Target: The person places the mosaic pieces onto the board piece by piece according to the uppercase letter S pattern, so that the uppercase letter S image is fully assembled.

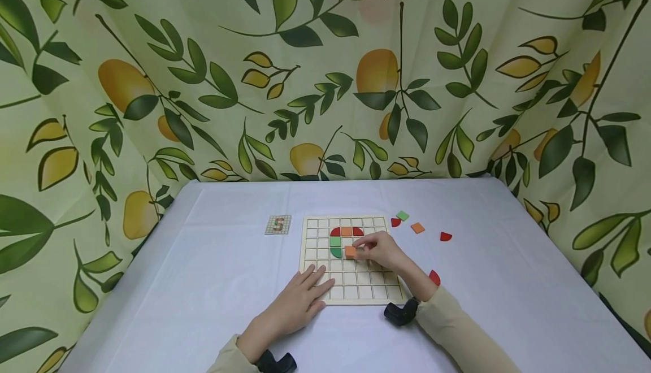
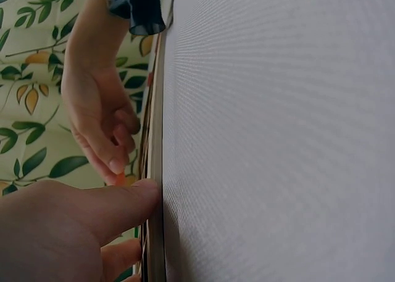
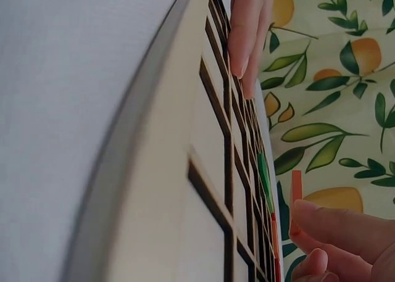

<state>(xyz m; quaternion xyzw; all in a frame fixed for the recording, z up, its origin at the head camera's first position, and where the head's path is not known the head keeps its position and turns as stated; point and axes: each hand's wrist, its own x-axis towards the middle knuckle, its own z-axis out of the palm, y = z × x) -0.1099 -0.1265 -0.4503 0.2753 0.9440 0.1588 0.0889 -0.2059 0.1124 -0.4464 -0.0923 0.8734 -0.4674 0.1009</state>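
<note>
While the near left corner of the board (image 1: 363, 302) was steadied by the left hand (image 1: 297, 299), its fingers spread, an orange tile (image 1: 350, 252) was pinched by the right hand (image 1: 380, 250). From the head view, the tile was seen over the board, about midway between its left and right edges, just right of a green quarter-round (image 1: 336, 252). Sides squared to the grid seemed called for, with the forearm kept off the red tile (image 1: 434, 277) lying on the counter (image 1: 508, 305) beyond the board's right edge.

In the left wrist view, the left hand was seen laid at the board's near edge; light pressure was judged enough, as a shove could have disturbed the laid pieces.

In the right wrist view, a gap was shown between tile and board; a level lowering, with release only once seated, was judged safest.
</note>
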